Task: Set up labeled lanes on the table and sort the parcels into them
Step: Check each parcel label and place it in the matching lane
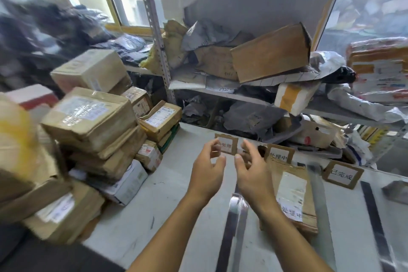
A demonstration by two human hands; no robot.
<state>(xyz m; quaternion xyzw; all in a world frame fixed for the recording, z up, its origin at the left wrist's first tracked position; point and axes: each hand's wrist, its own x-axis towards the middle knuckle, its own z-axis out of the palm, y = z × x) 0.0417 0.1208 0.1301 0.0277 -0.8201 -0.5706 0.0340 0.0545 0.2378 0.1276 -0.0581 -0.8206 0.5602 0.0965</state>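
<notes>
1. The left hand (pixel 206 166) and right hand (pixel 251 170) reach forward side by side at the frame's centre, fingers loosely curled and apart, gripping nothing; the fingertips partly cover the first label card (pixel 226 143) at 12 o'clock from them, and whether they touch it cannot be told.
2. Both forearms enter from 6 o'clock, bare and cut off by the lower edge.
3. At 3 o'clock from the right hand, a flat parcel (pixel 291 196) lies on the bench (pixel 154 201), its near left corner hidden by the right wrist.
4. The second label card (pixel 279 153) stands just behind that parcel; a third label card (pixel 342 174) stands further toward 3 o'clock.
5. Dark tape strips (pixel 373 212) run along the bench as lane lines.
6. At 9 o'clock, stacked parcels (pixel 92 121) are motion-blurred, labels unreadable.
7. Cluttered shelves (pixel 242 95) fill 12 o'clock.
</notes>
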